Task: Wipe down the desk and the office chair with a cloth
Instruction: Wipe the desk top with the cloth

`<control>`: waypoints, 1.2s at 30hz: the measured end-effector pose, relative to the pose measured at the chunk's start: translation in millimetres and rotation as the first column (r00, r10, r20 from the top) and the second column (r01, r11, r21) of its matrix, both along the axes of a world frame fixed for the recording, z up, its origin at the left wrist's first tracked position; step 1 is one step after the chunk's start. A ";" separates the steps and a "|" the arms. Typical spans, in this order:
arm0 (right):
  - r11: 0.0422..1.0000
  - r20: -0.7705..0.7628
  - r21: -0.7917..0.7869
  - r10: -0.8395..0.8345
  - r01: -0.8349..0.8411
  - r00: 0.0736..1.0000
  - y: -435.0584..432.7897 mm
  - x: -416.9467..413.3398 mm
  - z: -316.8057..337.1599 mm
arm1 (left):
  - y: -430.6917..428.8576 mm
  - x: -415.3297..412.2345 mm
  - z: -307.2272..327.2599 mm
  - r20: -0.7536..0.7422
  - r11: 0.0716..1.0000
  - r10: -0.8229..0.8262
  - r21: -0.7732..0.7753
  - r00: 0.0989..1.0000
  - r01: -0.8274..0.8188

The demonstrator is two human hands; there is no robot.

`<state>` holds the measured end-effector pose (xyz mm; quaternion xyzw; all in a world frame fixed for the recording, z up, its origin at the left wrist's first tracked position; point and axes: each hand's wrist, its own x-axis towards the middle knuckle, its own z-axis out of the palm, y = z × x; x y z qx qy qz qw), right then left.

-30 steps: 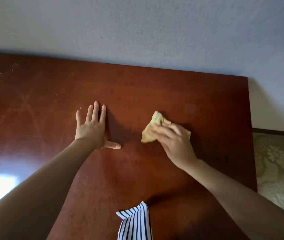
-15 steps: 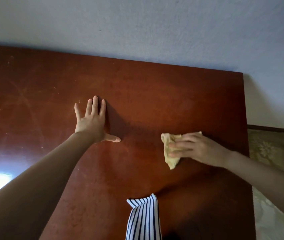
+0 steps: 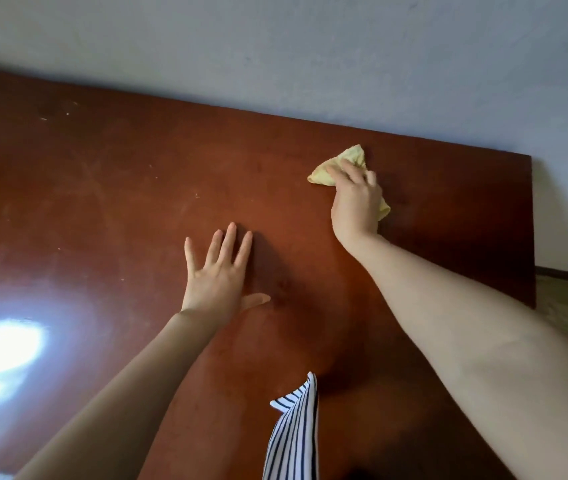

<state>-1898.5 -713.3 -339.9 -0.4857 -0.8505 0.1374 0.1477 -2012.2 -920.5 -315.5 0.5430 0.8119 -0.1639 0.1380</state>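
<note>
Now the right hand holds the yellow cloth against the counter near its far right edge; the left hand lies flat, fingers spread, mid-counter, well apart

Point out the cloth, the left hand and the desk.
cloth point(image 3: 353, 154): head view, far corner.
left hand point(image 3: 218, 282): head view, back of the hand.
desk point(image 3: 102, 202): head view, bare top.
</note>
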 end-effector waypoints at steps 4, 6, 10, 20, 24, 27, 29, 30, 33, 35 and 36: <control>0.989 0.017 -0.021 0.149 -0.148 0.989 -35.6 -7.7 -5.0 | -25.7 16.6 -0.5 0.016 1.000 0.014 -0.023 1.000 -0.014; 0.956 -0.015 -0.029 0.292 -0.292 0.956 -60.7 -1.0 -4.3 | -35.6 24.4 1.3 0.028 0.998 0.030 -0.053 0.999 -0.028; 0.853 -0.084 0.065 0.521 -0.517 0.849 -110.2 31.9 -2.9 | -47.9 39.8 7.2 0.056 0.991 0.060 -0.122 0.997 -0.053; 0.502 0.057 0.090 0.859 -0.860 0.508 -137.3 188.9 -5.5 | -56.0 80.8 8.0 0.028 0.970 0.043 -0.239 0.999 -0.035; 0.452 0.131 0.075 0.879 -0.889 0.458 -101.8 230.6 3.4 | -55.7 85.3 5.4 0.006 0.968 0.027 -0.249 1.000 -0.025; 0.521 0.149 0.066 0.838 -0.851 0.525 -71.4 232.3 7.3 | -57.0 88.2 4.0 -0.002 0.970 0.023 -0.243 1.000 -0.023; 0.601 0.125 0.041 0.790 -0.799 0.600 -49.6 224.3 11.1 | -55.3 88.2 3.4 -0.007 0.971 0.020 -0.240 1.000 -0.021; 0.648 0.116 0.021 0.755 -0.761 0.646 -38.7 218.8 13.0 | -54.6 88.5 3.4 -0.008 0.970 0.021 -0.244 1.000 -0.022; 0.815 0.116 -0.077 0.580 -0.575 0.806 -8.4 198.9 17.0 | -53.6 89.7 2.8 -0.008 0.968 0.018 -0.249 1.000 -0.020; 0.905 0.077 -0.122 0.418 -0.407 0.905 10.1 183.9 14.8 | -54.5 90.7 2.4 -0.004 0.969 0.014 -0.246 1.000 -0.015; 0.937 0.060 -0.126 0.336 -0.326 0.940 18.2 174.4 13.2 | -54.8 90.7 2.2 -0.002 0.970 0.013 -0.242 1.000 -0.013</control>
